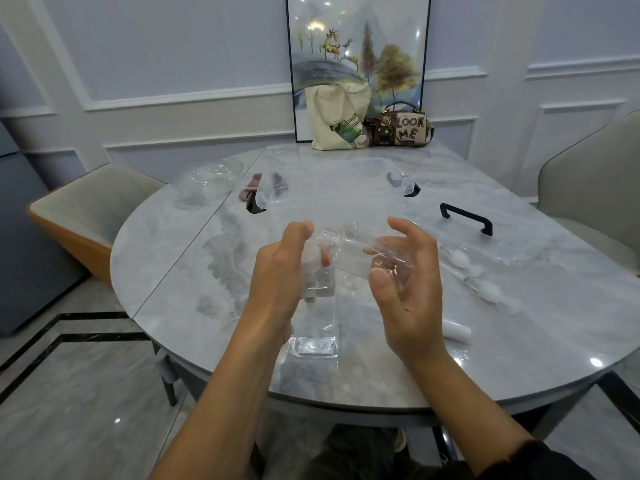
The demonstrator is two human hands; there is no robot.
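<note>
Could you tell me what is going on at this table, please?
A person works at a marble table. The left hand grips the top of a tall clear bottle that seems to stand on the table. The right hand holds a smaller clear container tipped sideways, its mouth at the bottle's top.

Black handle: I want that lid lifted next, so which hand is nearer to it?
Right. The right hand, holding the tilted bottle, is just left of the handle; the left hand is farther left, gripping the upright bottle.
</note>
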